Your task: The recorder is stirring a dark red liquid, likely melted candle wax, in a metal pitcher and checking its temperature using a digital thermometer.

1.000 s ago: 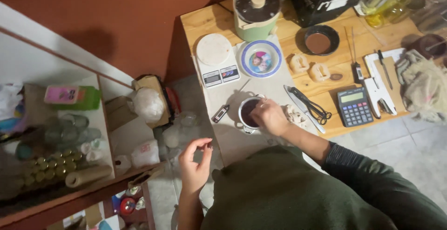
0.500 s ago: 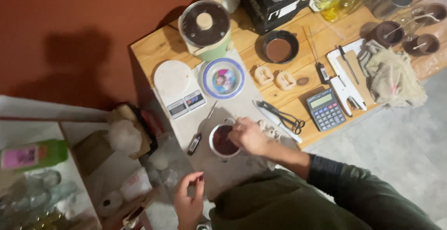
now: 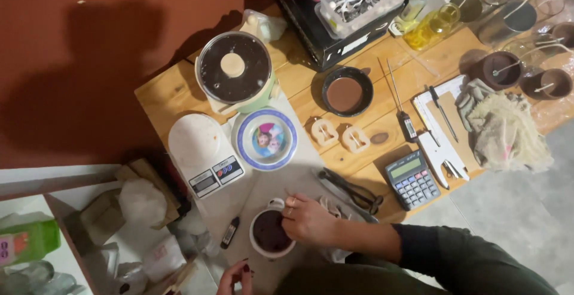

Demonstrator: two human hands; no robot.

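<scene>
Left hand (image 3: pixel 236 276) dropped to frame bottom, grip unclear; right hand (image 3: pixel 308 217) closed on mug (image 3: pixel 270 233) rim at table (image 3: pixel 161 95) edge; risk: tipping dark contents if jostled.

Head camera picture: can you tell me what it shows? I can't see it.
The right hand grips a white cup of dark stuff on a cluttered wooden table. The left hand is near the bottom edge. A grey calculator lies nearby.

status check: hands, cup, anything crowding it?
Right hand grips rim of white cup, dark contents inside. Left hand low, free, apart from cup. Scissors and small black lighter close by.
</scene>
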